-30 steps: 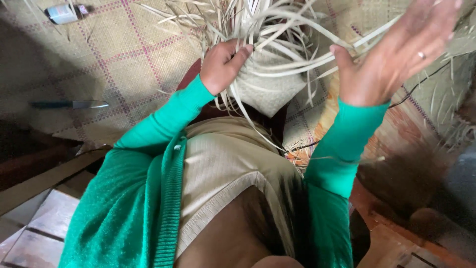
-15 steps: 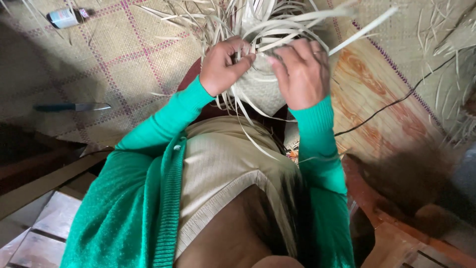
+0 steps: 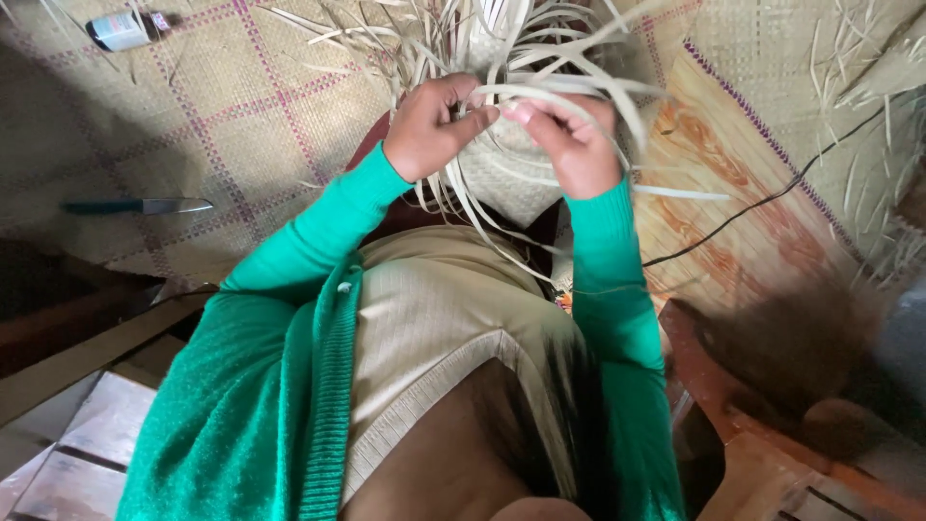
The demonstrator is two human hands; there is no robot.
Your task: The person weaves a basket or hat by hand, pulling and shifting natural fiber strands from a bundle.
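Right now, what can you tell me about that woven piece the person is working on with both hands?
The woven piece is pale, straw-coloured, plaited from flat, thin strips that look like dried leaf or reed. Its finished part is a tight, pointed panel hanging toward the person's chest; many loose strips fan out above and curl round. The left hand grips its edge, the right hand pinches a strip. It is held above a checked mat.

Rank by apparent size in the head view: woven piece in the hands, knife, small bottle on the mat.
1. Woven piece, largest, though nearest the camera.
2. Knife.
3. Small bottle, smallest, partly cut off by the frame edge.
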